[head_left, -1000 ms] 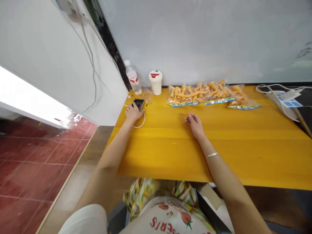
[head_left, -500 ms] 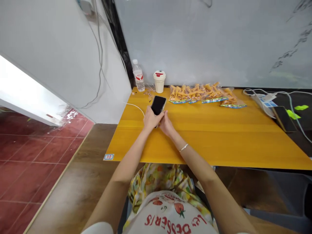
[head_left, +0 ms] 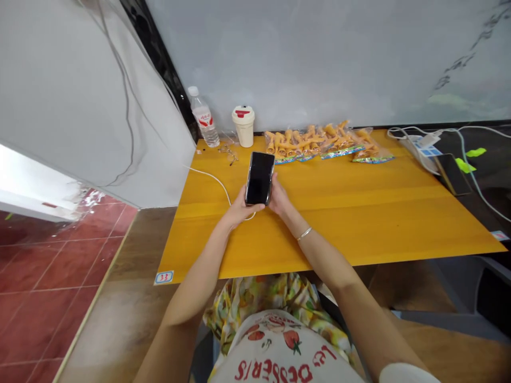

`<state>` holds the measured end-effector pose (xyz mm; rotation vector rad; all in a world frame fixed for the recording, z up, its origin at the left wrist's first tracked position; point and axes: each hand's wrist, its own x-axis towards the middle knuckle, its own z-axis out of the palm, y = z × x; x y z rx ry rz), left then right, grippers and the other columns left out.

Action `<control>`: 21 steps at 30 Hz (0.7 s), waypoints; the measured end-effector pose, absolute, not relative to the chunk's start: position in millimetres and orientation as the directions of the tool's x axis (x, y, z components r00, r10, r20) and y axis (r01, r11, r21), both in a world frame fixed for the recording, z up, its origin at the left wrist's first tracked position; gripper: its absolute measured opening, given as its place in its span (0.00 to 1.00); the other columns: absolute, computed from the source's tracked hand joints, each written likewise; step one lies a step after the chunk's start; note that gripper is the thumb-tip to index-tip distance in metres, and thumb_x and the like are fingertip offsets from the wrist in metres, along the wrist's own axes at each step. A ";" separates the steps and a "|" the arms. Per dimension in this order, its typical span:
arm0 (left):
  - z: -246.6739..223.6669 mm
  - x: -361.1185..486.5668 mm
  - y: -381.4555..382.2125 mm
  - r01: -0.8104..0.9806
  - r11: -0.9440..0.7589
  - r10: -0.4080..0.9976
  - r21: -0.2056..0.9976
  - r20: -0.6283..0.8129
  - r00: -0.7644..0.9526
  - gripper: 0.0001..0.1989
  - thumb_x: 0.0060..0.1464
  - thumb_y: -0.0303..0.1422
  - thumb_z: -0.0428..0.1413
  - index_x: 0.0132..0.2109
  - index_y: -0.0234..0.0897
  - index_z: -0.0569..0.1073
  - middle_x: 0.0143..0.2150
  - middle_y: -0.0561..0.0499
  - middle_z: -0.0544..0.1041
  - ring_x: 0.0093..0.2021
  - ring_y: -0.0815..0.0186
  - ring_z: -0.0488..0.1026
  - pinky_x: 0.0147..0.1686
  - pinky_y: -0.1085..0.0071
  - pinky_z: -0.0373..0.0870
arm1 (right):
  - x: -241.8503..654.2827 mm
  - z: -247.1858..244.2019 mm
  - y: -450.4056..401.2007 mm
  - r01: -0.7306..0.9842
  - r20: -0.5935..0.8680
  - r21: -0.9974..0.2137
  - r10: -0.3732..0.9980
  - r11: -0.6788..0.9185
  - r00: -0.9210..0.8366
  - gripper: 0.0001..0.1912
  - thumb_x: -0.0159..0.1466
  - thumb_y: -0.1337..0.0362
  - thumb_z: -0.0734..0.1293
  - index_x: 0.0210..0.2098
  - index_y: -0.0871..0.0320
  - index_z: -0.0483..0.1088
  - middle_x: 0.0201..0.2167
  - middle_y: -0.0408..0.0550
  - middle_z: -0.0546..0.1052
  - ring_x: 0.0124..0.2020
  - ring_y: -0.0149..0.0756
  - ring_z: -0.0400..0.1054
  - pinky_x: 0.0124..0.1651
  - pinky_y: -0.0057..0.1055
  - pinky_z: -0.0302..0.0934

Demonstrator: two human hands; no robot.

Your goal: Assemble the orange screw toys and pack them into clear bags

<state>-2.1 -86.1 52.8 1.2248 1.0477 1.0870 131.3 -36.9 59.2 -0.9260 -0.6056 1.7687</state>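
Observation:
A black-screened smartphone is held upright above the yellow table, its dark face turned toward me. My left hand grips its lower left side, with the thumb along the bottom edge. On the other side, my right hand is closed around the lower right edge, its fingers partly hidden behind the phone. A white cable runs over the table from the left edge and passes by my left hand; whether it joins the phone cannot be made out.
At the back stand a water bottle and a lidded cream cup, with glasses before them. Several plastic bags of orange cone-shaped pieces lie farther right. A power strip and a second phone sit at the right end.
The phone has turned from a slant to nearly straight, with more of its screen showing. My right hand has shifted up along its right edge. The whole view has swung slightly.

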 end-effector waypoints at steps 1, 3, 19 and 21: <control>49.7 0.0 -87.5 -0.106 0.071 0.968 0.992 -0.043 0.249 0.47 0.41 0.36 0.71 0.65 0.45 0.57 0.57 0.45 0.73 0.51 0.59 0.77 0.55 0.57 0.73 | 136.5 59.1 -32.4 -0.526 -0.310 -0.771 0.934 -0.358 -0.180 0.23 0.68 0.41 0.59 0.37 0.52 0.72 0.36 0.45 0.81 0.44 0.38 0.75 0.49 0.35 0.71; 42.9 4.9 -88.2 -0.161 0.116 0.948 0.980 -0.061 0.314 0.50 0.39 0.34 0.72 0.66 0.47 0.54 0.55 0.45 0.75 0.46 0.60 0.79 0.49 0.58 0.76 | 144.2 58.1 -26.0 -0.495 -0.317 -0.795 0.936 -0.351 -0.154 0.24 0.69 0.41 0.58 0.36 0.52 0.72 0.35 0.44 0.81 0.42 0.37 0.75 0.49 0.34 0.71; 30.8 8.1 -82.8 -0.282 0.172 0.966 0.944 -0.105 0.237 0.38 0.37 0.34 0.72 0.54 0.40 0.63 0.47 0.45 0.81 0.40 0.58 0.82 0.48 0.58 0.76 | 159.4 61.6 -35.8 -0.361 0.057 -0.929 0.935 -0.079 -0.350 0.48 0.43 0.66 0.81 0.59 0.51 0.60 0.56 0.47 0.73 0.59 0.43 0.68 0.63 0.40 0.64; 30.6 8.7 -83.4 -0.278 0.181 0.963 0.943 -0.113 0.246 0.38 0.37 0.34 0.72 0.54 0.40 0.64 0.48 0.45 0.81 0.41 0.57 0.82 0.48 0.58 0.76 | 160.4 62.9 -35.3 -0.335 0.088 -0.942 0.933 -0.037 -0.350 0.51 0.42 0.68 0.81 0.61 0.52 0.59 0.59 0.49 0.71 0.62 0.45 0.65 0.65 0.42 0.62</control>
